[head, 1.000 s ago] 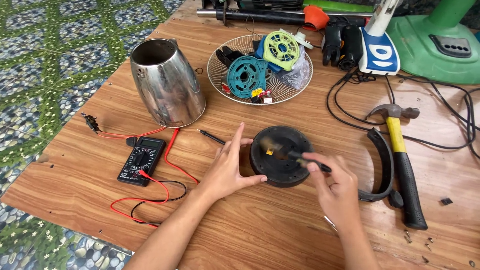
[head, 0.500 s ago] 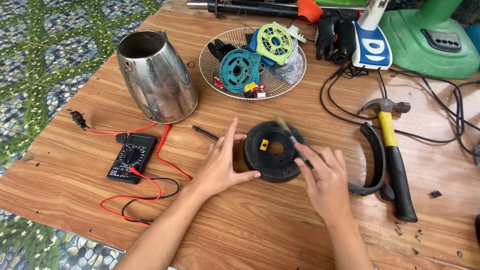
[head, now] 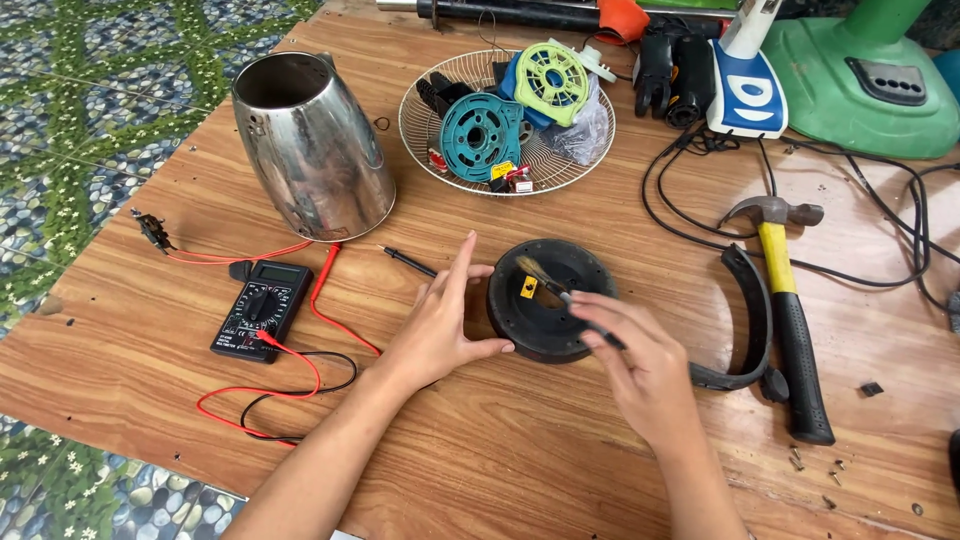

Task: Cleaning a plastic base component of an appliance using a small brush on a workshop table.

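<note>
Carefully now: your left hand (head: 440, 325), fingers spread, braces the black round base (head: 545, 300) mid-table while your right hand (head: 640, 370) pinches a small brush (head: 560, 292) over it, and a hard stroke could skid the base toward the hammer (head: 785, 310).

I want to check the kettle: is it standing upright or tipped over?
Upright. The steel kettle stands on its base on the wooden table, its open mouth facing up.

Base (head: 545, 320) centre; kettle (head: 312, 145) behind-left, meter (head: 260, 308) left, hammer (head: 785, 310) right, basket (head: 420, 120) behind w/ parts.
</note>
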